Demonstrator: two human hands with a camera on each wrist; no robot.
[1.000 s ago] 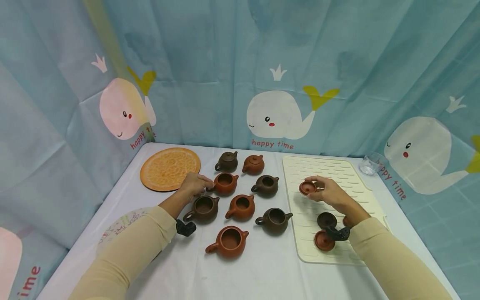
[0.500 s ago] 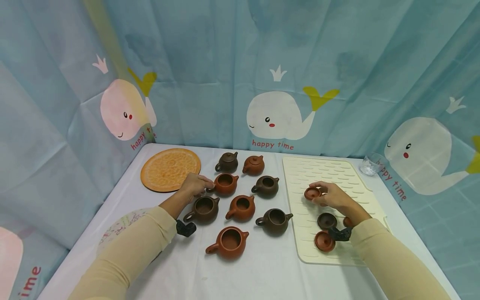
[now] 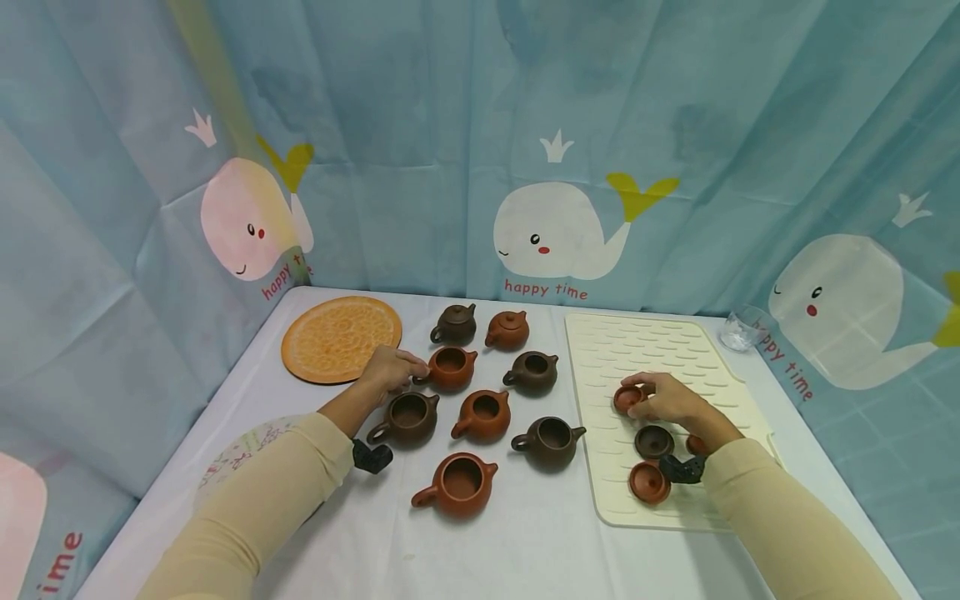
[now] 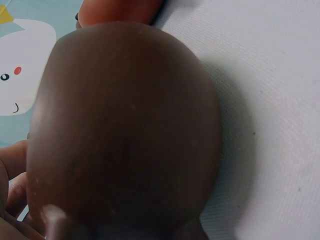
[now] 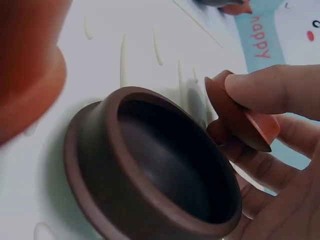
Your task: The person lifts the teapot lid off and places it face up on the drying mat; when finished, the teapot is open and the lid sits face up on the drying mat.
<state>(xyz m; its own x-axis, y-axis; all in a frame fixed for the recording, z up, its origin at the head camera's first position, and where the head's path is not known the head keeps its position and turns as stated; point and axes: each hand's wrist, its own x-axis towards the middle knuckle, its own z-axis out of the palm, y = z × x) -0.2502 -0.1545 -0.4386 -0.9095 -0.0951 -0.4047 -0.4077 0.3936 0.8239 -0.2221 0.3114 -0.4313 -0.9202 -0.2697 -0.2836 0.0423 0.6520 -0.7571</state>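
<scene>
In the head view, my left hand (image 3: 389,369) grips the handle of a lidless reddish-brown teapot (image 3: 451,369). A dark brown teapot (image 4: 125,125) fills most of the left wrist view and hides part of that hand. Over the cream ribbed mat (image 3: 600,333), my right hand (image 3: 667,398) pinches a reddish teapot lid (image 5: 240,115) between thumb and fingers, its knob turned down toward the mat. Close beside it lies an upturned dark lid (image 5: 165,175). Two reddish lids rest nearby, one (image 3: 649,482) in front, the other (image 3: 697,444) partly hidden by my right wrist.
Several lidless teapots, such as a front reddish one (image 3: 459,485), stand mid-table. Two lidded teapots, one dark (image 3: 454,324) and one reddish (image 3: 507,330), stand behind. An orange round mat (image 3: 341,337) lies back left; a clear glass (image 3: 738,332) stands back right.
My right hand has moved toward me and slightly right with the reddish lid, coming lower and nearer the dark lid. My left hand stays at the teapot handle.
</scene>
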